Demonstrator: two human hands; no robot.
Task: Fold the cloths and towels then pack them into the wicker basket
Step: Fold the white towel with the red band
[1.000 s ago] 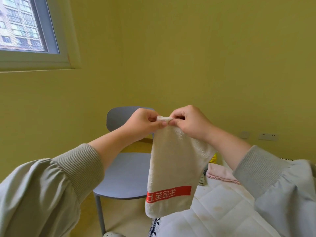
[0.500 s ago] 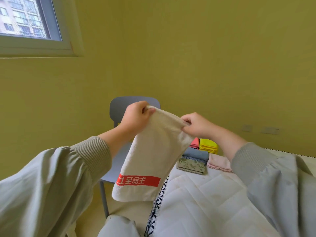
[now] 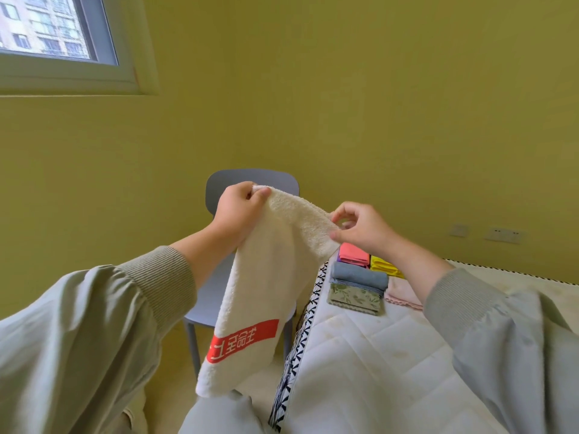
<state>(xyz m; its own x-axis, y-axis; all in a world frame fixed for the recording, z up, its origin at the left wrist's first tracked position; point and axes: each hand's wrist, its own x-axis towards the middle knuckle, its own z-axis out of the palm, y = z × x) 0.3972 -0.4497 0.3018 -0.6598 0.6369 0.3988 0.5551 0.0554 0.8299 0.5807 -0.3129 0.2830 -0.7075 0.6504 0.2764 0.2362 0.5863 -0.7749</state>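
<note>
We hold the cream towel (image 3: pixel 275 277) up beyond the bed's (image 3: pixel 376 355) left edge, only part-folded. The left hand's (image 3: pixel 238 211) fingers pinch one top corner and the right hand's (image 3: pixel 363 230) fingers loosely nip the other. Folded cloths (image 3: pixel 357 286) wait by the bed's far left corner. Nothing is packed that we can see, and the wicker basket is out of view.

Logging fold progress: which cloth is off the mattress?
The cream towel with the red band: left hand and right hand pinch its top edge in the air; the other cloths lie on the mattress.
</note>
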